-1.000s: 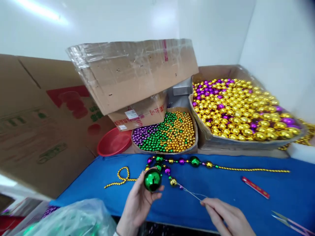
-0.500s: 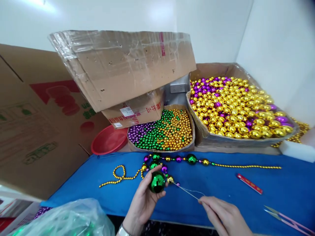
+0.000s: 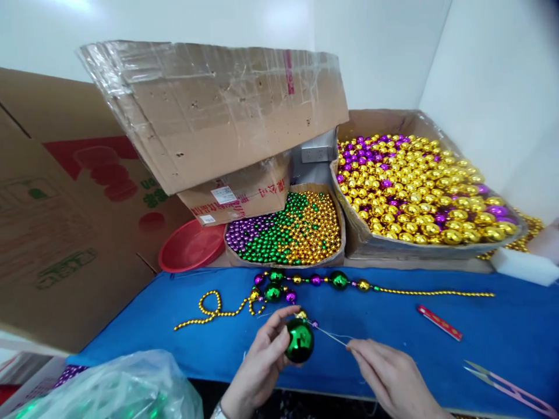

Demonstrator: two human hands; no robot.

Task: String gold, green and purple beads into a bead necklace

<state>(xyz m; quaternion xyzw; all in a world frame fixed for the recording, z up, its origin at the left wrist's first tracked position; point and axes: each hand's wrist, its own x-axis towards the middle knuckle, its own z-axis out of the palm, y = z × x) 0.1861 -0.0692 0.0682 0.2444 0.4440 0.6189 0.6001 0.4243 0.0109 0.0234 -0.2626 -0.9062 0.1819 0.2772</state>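
Note:
My left hand [image 3: 269, 355] grips a large shiny green ball bead [image 3: 300, 341] between thumb and fingers. Just above it, close to the fingertips, are a small gold bead [image 3: 301, 315] and a small purple bead [image 3: 315, 324]. A thin pale thread [image 3: 332, 336] runs taut from these beads to my right hand [image 3: 384, 369], whose thumb and forefinger pinch it. A second fine strand loops beside it. Behind my left hand, a string of green, purple and gold beads [image 3: 315, 280] lies on the blue cloth [image 3: 375, 326], with thin gold bead chains [image 3: 432, 294] at its ends.
Pink-handled thread snips [image 3: 509, 387] and a red strip-shaped packet [image 3: 439, 322] lie at right. Behind stand a box of small beads [image 3: 283, 233] and a larger box of gold and purple beads [image 3: 419, 192]. A red basin [image 3: 192, 247], cardboard boxes [image 3: 227, 110] and a plastic bag [image 3: 113, 384] are leftward.
My left hand has brought the green ball right and slightly down, turning it in the fingers. The right hand has shifted slightly left, still pinching the thread.

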